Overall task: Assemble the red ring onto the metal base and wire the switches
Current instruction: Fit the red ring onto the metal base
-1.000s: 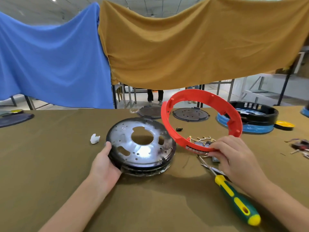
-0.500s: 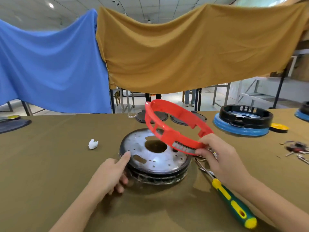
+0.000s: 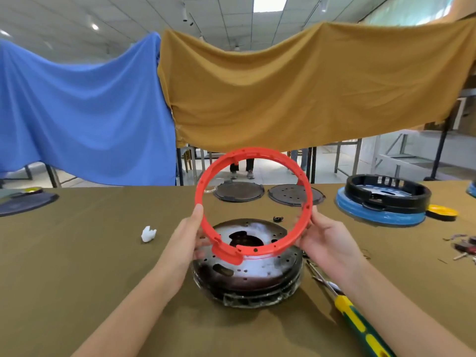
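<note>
Left hand (image 3: 189,237) pinches the red ring (image 3: 253,202) at its 9 o'clock edge; right hand (image 3: 325,239) grips it at 3 o'clock. The ring tilts in the air above the metal base (image 3: 248,264) on the desk (image 3: 77,253). A screwdriver (image 3: 360,323) lies at the base's 4 o'clock.

The long green-and-yellow-handled screwdriver (image 3: 360,328) runs off the bottom edge, and its metal shaft passes behind the right hand (image 3: 328,243). The red plastic ring (image 3: 203,202), held upright, covers part of the round shiny metal base (image 3: 257,274) and two dark discs behind it. At the right edge, a scatter of small dark and reddish parts (image 3: 463,247) is cut off and too small to identify.
</note>
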The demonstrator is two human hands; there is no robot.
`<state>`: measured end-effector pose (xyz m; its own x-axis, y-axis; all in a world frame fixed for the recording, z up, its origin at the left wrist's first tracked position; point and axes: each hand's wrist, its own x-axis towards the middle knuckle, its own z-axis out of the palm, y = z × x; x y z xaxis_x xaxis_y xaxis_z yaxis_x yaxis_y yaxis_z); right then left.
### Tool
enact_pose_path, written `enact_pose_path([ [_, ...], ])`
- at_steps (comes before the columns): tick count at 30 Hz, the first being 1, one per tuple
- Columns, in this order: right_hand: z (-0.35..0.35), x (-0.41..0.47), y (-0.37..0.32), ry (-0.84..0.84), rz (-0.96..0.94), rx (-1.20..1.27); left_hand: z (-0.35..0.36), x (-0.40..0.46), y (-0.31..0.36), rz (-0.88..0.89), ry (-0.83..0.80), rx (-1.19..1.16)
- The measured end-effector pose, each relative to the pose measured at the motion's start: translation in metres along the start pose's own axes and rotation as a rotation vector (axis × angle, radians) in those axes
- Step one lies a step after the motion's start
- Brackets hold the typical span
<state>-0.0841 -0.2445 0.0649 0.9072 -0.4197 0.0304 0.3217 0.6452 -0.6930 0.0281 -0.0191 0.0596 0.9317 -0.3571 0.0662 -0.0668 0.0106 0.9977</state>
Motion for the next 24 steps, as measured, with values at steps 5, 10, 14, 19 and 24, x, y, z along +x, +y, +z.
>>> enact_pose_path([
  [5,-0.011,-0.002,0.0,0.013,0.072,-0.11,0.012,0.003,-0.011,0.068,-0.006,-0.251],
  [10,-0.011,-0.003,0.002,0.007,0.072,-0.287,0.005,-0.004,-0.02,0.045,-0.033,-0.284],
  [14,-0.013,-0.002,0.003,-0.065,0.055,-0.319,0.002,-0.002,-0.016,0.066,-0.008,-0.281],
  [19,-0.013,-0.004,0.0,-0.089,0.004,-0.32,0.0,-0.003,-0.015,0.115,-0.023,-0.272],
  [24,-0.011,-0.007,0.001,-0.1,-0.004,-0.371,-0.004,-0.001,-0.012,0.077,-0.084,-0.277],
])
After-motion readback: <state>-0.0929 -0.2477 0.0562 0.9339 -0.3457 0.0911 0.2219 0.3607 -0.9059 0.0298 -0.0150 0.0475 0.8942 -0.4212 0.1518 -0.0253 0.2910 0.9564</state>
